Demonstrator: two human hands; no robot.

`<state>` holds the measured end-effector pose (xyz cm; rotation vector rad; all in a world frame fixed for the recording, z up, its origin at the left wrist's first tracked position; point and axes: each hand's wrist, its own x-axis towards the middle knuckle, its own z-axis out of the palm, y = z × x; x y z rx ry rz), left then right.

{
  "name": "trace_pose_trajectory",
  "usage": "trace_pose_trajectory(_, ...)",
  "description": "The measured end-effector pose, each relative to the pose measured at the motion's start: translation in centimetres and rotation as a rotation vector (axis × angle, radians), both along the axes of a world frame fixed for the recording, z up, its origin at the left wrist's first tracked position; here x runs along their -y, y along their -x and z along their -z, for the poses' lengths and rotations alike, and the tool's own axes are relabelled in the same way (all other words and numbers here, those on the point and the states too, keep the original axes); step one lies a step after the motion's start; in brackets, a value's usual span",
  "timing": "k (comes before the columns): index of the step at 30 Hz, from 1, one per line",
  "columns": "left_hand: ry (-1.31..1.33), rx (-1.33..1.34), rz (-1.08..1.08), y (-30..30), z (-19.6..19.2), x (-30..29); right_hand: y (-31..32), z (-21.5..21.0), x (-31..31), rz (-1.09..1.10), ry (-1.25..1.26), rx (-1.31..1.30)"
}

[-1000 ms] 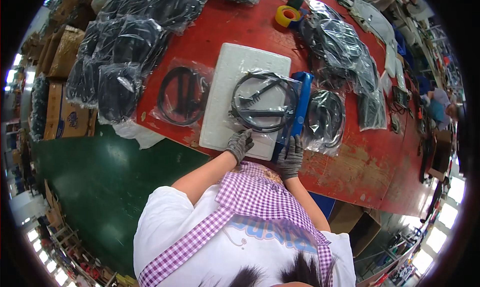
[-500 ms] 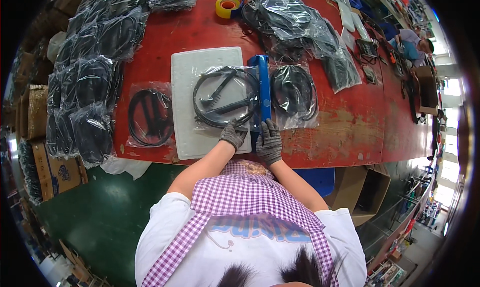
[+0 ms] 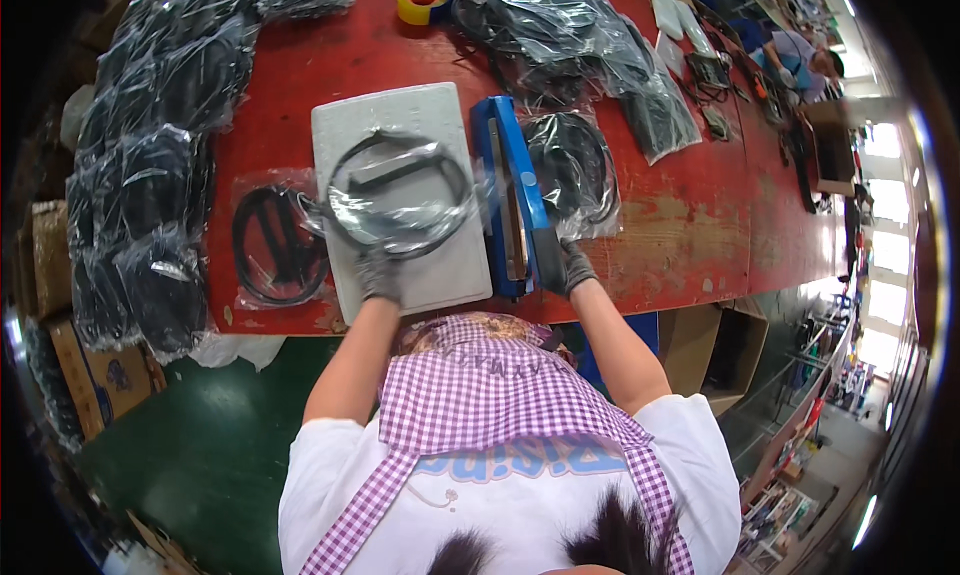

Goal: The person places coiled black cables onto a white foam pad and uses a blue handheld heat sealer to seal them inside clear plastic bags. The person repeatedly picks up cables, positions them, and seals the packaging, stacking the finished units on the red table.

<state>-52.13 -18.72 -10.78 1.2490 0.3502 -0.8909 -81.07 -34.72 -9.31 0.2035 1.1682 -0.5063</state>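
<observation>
A blue bag sealer [image 3: 527, 182] stands on the red table with its top arm lifted off the base. My right hand [image 3: 577, 268], in a dark grey glove, is closed round the black handle at the arm's near end. In my gloved left hand [image 3: 379, 278] is the near edge of a clear bag with a coiled black cable [image 3: 398, 173]. This bag is over a white foam board [image 3: 440, 283], to the left of the sealer and blurred by motion. Another bagged cable [image 3: 572, 170] lies right of the sealer, and a third bagged cable [image 3: 278, 243] left of the board.
Bagged cables are heaped along the table's left side [image 3: 165, 175] and at the far middle [image 3: 560, 35]. A roll of yellow tape [image 3: 421, 2] stands at the back. Cardboard boxes [image 3: 715, 345] sit below the right front edge. Another person [image 3: 795, 60] is at the far right.
The sealer's arm has gone up, with my right hand now round its handle. My left hand has drawn the bagged cable leftward, away from the sealer. The whole view has shifted slightly.
</observation>
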Motion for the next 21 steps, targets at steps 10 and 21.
trace_pose_trajectory(10,-0.598,0.758,0.626,-27.0,-2.6,-11.2,0.2,3.3,1.4,-0.137,0.046,0.016)
trace_pose_trajectory(21,-0.958,0.890,0.627,-30.2,5.8,-11.9,2.7,9.3,2.6,0.028,0.074,-0.250)
